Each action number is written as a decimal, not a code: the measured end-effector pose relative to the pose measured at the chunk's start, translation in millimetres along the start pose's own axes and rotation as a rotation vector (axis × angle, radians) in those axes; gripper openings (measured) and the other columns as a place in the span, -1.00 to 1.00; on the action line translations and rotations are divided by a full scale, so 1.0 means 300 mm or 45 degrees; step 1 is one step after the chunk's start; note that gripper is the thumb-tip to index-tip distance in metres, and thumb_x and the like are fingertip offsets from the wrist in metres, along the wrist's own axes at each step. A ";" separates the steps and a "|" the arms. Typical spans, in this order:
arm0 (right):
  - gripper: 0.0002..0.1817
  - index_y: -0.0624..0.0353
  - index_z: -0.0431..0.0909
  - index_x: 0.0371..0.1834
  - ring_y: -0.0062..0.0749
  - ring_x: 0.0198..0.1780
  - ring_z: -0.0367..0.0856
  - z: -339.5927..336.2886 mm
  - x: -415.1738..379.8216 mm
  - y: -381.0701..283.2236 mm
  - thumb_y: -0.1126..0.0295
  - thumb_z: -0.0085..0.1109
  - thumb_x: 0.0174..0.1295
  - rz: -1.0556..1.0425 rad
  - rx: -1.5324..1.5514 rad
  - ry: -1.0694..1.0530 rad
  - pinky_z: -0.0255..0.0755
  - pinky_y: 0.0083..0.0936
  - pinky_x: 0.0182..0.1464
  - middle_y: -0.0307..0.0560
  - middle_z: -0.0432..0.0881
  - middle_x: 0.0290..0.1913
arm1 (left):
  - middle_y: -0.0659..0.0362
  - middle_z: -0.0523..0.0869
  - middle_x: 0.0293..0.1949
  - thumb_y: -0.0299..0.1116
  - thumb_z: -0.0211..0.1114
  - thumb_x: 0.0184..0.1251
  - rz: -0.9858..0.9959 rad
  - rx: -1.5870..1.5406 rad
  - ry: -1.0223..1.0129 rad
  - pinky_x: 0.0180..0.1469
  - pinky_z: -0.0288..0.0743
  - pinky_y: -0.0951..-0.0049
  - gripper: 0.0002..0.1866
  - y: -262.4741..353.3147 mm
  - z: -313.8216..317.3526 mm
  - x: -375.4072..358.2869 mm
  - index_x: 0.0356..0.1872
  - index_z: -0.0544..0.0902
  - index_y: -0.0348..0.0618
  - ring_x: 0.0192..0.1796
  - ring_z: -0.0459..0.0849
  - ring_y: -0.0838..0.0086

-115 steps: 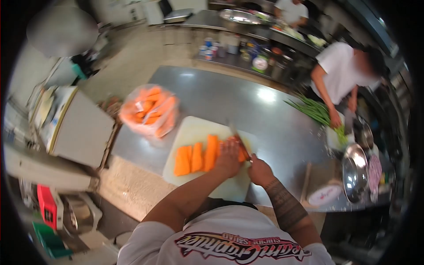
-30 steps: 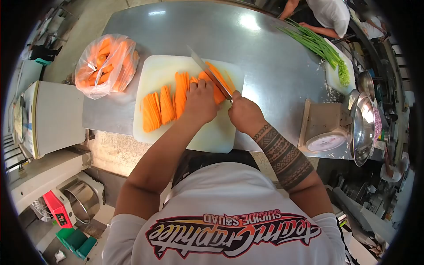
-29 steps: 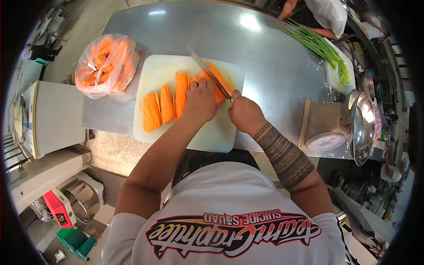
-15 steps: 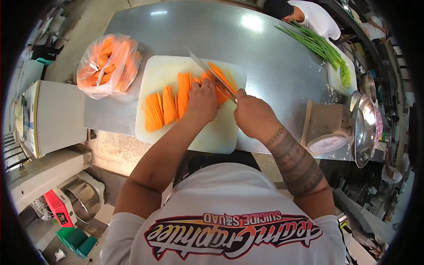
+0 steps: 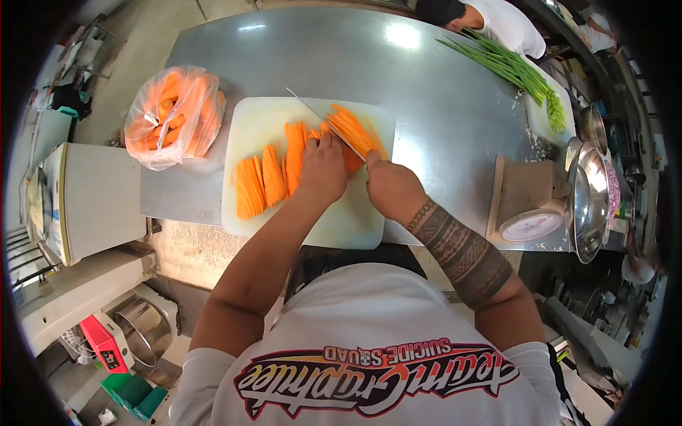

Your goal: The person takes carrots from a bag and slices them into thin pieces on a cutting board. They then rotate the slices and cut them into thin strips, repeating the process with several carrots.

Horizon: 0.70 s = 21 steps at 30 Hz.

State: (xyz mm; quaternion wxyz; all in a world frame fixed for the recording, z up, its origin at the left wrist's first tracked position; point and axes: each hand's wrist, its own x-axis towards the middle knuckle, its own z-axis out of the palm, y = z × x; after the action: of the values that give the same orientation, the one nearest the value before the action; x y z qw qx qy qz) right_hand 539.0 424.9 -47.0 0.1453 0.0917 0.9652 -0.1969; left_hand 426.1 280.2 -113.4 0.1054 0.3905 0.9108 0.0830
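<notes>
My left hand (image 5: 324, 170) presses bent fingertips onto sliced carrot (image 5: 313, 133) on a white cutting board (image 5: 355, 231). My right hand (image 5: 393, 187) is closed around the handle of a knife (image 5: 328, 125). Its blade slants away to the upper left, just right of my left fingertips, against the carrot. Cut carrot strips (image 5: 361, 129) lie loosely beyond the blade on the right. Flat stacks of sliced carrot (image 5: 250, 187) line the board's left side. My fingers hide part of the carrot being cut.
A clear plastic bag of whole carrots (image 5: 170, 121) sits on the steel table (image 5: 320, 57) at left. Green onions (image 5: 504, 67), partly chopped, lie on another board at right. A scale (image 5: 529, 202) and metal bowls (image 5: 590, 202) stand nearby. Another person (image 5: 497, 25) leans in at the far edge.
My right hand and the knife have shifted left, closer to my left hand. The blade now lies nearer its fingertips, with more strips on its right. The view has shifted slightly.
</notes>
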 end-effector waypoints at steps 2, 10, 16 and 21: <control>-0.80 0.34 0.46 0.01 0.15 -0.23 0.86 -0.095 -0.035 -0.042 0.46 0.01 0.43 0.013 0.032 -0.020 0.73 -0.03 -0.18 0.27 0.79 -0.28 | -0.03 0.57 0.28 -0.09 0.67 0.17 0.022 -0.023 0.003 0.36 0.48 0.13 -0.21 -0.003 -0.003 -0.009 0.31 0.56 -0.39 0.29 0.51 0.04; -0.78 0.35 0.47 0.03 0.14 -0.21 0.85 -0.054 -0.042 -0.034 0.45 0.02 0.43 -0.016 -0.011 0.009 0.73 -0.03 -0.17 0.23 0.80 -0.25 | -0.04 0.59 0.24 -0.11 0.67 0.16 0.019 -0.058 0.119 0.38 0.46 0.13 -0.22 0.004 -0.006 -0.037 0.28 0.57 -0.43 0.30 0.50 0.01; -0.76 0.36 0.42 0.03 0.22 -0.20 0.80 -0.012 -0.043 -0.034 0.49 0.07 0.35 0.048 0.084 -0.060 0.66 0.07 -0.08 0.32 0.77 -0.25 | -0.05 0.59 0.25 -0.12 0.67 0.16 0.023 -0.044 0.079 0.38 0.46 0.12 -0.24 -0.010 0.032 -0.027 0.27 0.58 -0.41 0.31 0.51 0.01; -0.75 0.37 0.42 0.03 0.21 -0.19 0.81 -0.107 -0.051 -0.066 0.48 0.09 0.34 0.037 0.093 -0.050 0.66 0.08 -0.07 0.31 0.77 -0.26 | -0.07 0.64 0.23 -0.10 0.67 0.14 -0.024 -0.120 0.116 0.43 0.37 0.12 -0.25 0.004 -0.010 -0.039 0.24 0.61 -0.40 0.34 0.51 0.05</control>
State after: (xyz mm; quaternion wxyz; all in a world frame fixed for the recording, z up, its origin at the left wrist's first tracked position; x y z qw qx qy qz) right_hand 541.0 418.1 -6.8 0.1637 0.1072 0.9530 -0.2315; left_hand 434.0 272.3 -108.7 0.0829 0.3725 0.9133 0.1423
